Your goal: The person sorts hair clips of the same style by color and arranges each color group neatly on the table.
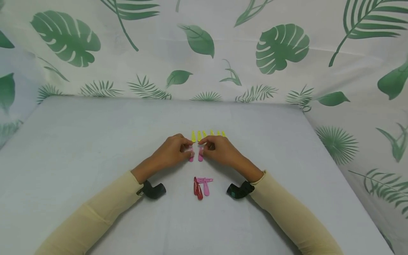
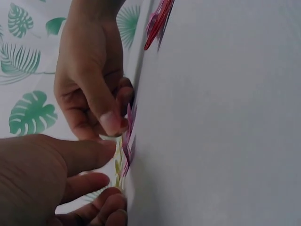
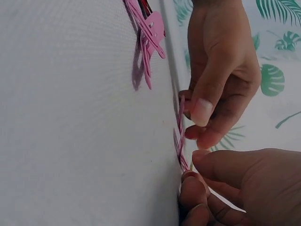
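Observation:
My left hand [image 1: 173,150] bends its thumb and fingers around a pink hair clip [image 1: 191,158] low over the table. Facing it, my right hand [image 1: 221,151] has thumb and fingers curled about a second pink hair clip [image 1: 200,158]. The two clips stand side by side, a small gap apart, and the fingers partly cover both. In the left wrist view, pink clips [image 2: 127,157] show at table level by the fingertips. Just beyond the hands runs a row of several yellow hair clips [image 1: 193,136], some partly hidden by the right hand.
Nearer the front, two red hair clips [image 1: 199,193] lie overlapping beside crossed pink hair clips [image 1: 206,189]. A white cloth covers the table [image 1: 95,148]. Behind it hangs a leaf-print curtain [image 1: 153,60]. Black wrist cameras [image 1: 154,191] sit below both wrists.

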